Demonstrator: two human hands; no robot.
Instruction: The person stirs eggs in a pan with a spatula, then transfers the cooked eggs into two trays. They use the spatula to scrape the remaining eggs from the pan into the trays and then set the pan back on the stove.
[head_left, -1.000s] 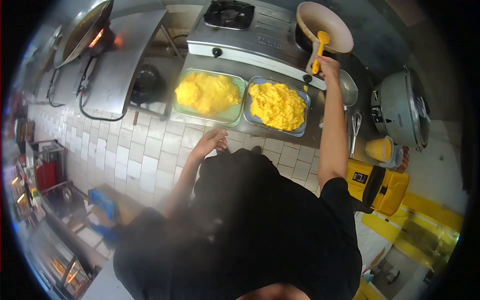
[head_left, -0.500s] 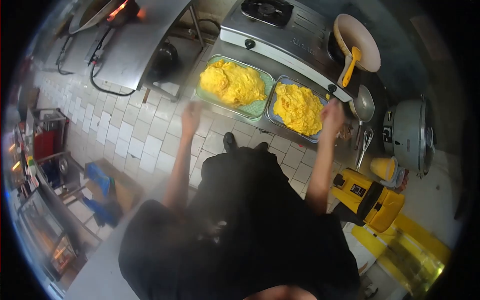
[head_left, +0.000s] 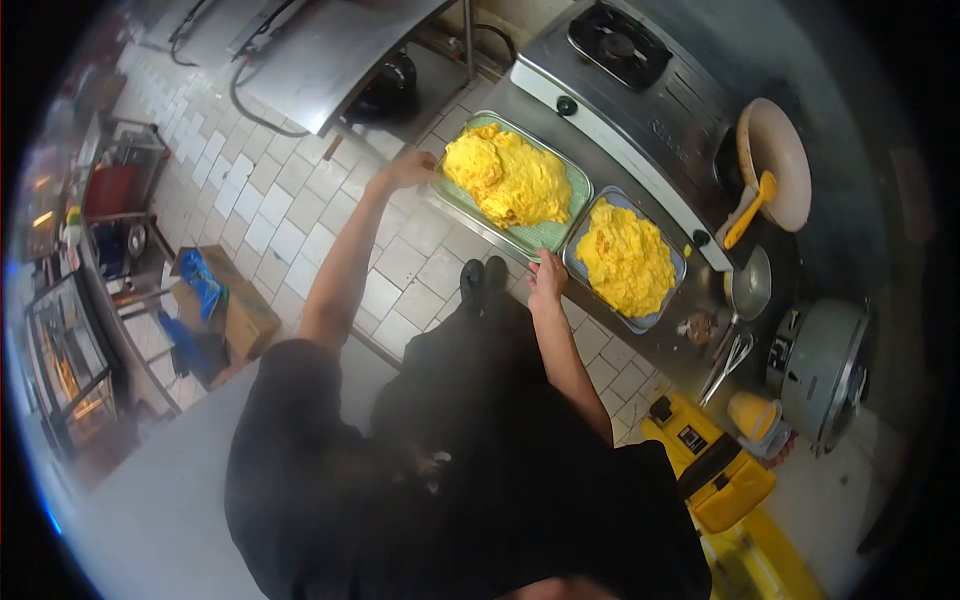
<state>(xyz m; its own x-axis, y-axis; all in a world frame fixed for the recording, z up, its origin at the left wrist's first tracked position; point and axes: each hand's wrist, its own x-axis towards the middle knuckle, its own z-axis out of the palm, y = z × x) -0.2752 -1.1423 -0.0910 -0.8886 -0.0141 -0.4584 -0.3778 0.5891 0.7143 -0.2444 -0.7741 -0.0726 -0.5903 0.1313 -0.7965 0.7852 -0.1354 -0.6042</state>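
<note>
A green tray (head_left: 578,178) heaped with scrambled eggs (head_left: 515,180) sits at the counter's front edge. My left hand (head_left: 410,170) has its fingers closed at the tray's left end. At the near right corner, my right hand (head_left: 547,277) grips the same tray's rim; its fingertips are partly hidden. Just to the right stands a blue-grey tray (head_left: 640,325) with another pile of scrambled eggs (head_left: 627,260), touched by neither hand.
Behind the trays is a gas stove (head_left: 640,110), with a pan (head_left: 785,160) and yellow spatula (head_left: 752,210) to its right. A ladle (head_left: 750,285), whisk (head_left: 730,365) and grey pot (head_left: 822,370) lie further right. A yellow case (head_left: 715,465) is near my right side.
Both hands have come to the green tray: the left reached its left end, the right moved left from beside the blue-grey tray to the green tray's near corner. The view has shifted.
</note>
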